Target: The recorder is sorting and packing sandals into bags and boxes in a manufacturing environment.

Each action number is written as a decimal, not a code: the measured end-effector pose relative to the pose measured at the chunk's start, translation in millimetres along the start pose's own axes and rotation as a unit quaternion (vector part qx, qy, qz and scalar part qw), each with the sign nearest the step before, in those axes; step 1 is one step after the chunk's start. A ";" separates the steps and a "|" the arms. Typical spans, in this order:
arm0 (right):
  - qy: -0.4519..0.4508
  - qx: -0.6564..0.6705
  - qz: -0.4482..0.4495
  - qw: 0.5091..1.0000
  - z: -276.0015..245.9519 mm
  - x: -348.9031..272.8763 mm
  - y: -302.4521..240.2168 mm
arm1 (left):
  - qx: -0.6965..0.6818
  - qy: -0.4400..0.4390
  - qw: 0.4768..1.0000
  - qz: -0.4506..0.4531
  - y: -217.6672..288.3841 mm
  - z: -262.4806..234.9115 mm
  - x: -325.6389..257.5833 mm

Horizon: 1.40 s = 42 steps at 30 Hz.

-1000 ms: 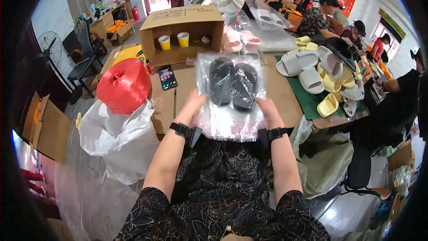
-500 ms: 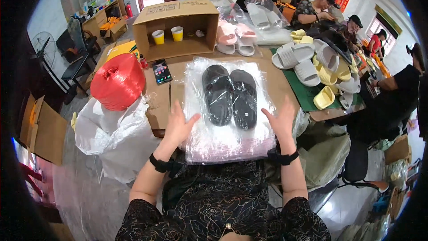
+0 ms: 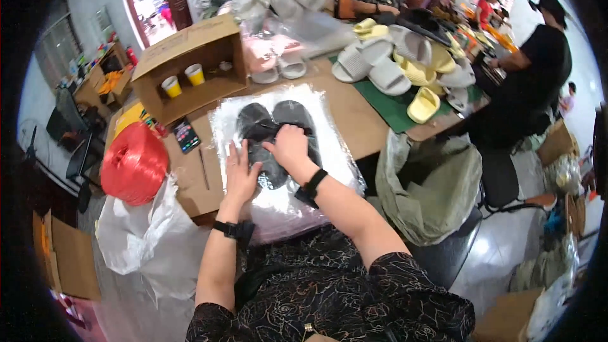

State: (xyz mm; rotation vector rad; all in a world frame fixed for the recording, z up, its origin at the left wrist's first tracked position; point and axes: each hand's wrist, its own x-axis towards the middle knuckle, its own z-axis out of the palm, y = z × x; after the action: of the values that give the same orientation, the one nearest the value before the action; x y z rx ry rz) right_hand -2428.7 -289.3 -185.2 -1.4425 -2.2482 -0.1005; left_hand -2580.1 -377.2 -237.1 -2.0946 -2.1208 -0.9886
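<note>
A pair of black slippers (image 3: 254,117) lies in clear plastic on top of a stack of clear plastic bags (image 3: 329,132) at the table's near edge. My left hand (image 3: 240,176) rests along the left side of the slippers, fingers stretched and thumb apart. Reaching across the pair, my right hand (image 3: 292,149) has its fingers bent onto the right slipper around its strap. That hand partly covers the slipper, and its fingertips are hidden.
A cardboard box (image 3: 149,54) with two cups stands at the far left. Nearer are a phone (image 3: 186,135), a thin stick (image 3: 204,168) and a red twine roll (image 3: 135,163). Grey and yellow slippers (image 3: 389,76) pile at the right, above an open sack (image 3: 437,199). Several people work beyond.
My right hand has come in from beside the stack onto the right slipper. The left hand has moved in against the left slipper. The view has turned right.
</note>
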 end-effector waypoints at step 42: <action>0.371 0.606 0.529 0.464 35.0 -238.5 444.7 | 0.019 -0.008 1.000 0.014 9.7 8.9 8.6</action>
State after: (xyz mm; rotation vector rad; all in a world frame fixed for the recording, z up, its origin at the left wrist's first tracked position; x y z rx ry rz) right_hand -1969.7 -281.0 -397.9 -1.1411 -0.0836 0.8907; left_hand -2568.6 -366.5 -236.5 -2.1151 -2.0934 -0.9244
